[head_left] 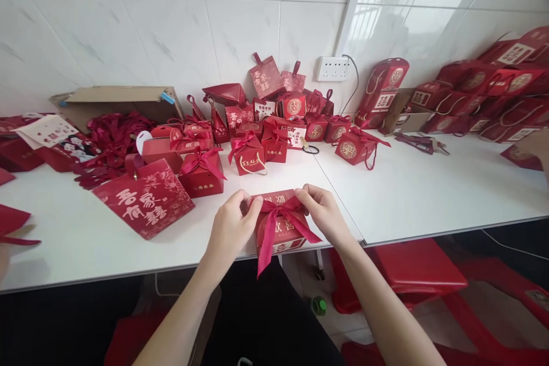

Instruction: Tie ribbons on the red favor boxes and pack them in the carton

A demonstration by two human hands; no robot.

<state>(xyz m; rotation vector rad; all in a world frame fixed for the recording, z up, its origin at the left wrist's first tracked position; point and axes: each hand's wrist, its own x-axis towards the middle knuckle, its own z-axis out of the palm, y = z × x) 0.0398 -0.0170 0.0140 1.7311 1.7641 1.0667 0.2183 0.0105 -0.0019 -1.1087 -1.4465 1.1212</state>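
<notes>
A small red gift box (281,230) with gold characters stands at the front edge of the white table (420,194). A dark red ribbon bow (281,209) is tied on its top, and its tails hang down the front. My left hand (231,226) pinches the bow's left loop. My right hand (322,211) pinches the right loop. Both hands are closed on the ribbon.
Behind the box stand several finished red gift boxes with bows (249,151). A flat red bag (143,197) lies to the left, beside a heap of loose ribbons (114,134) and a cardboard box (115,102). More red boxes (484,97) pile at the right. Red stools (412,269) stand under the table.
</notes>
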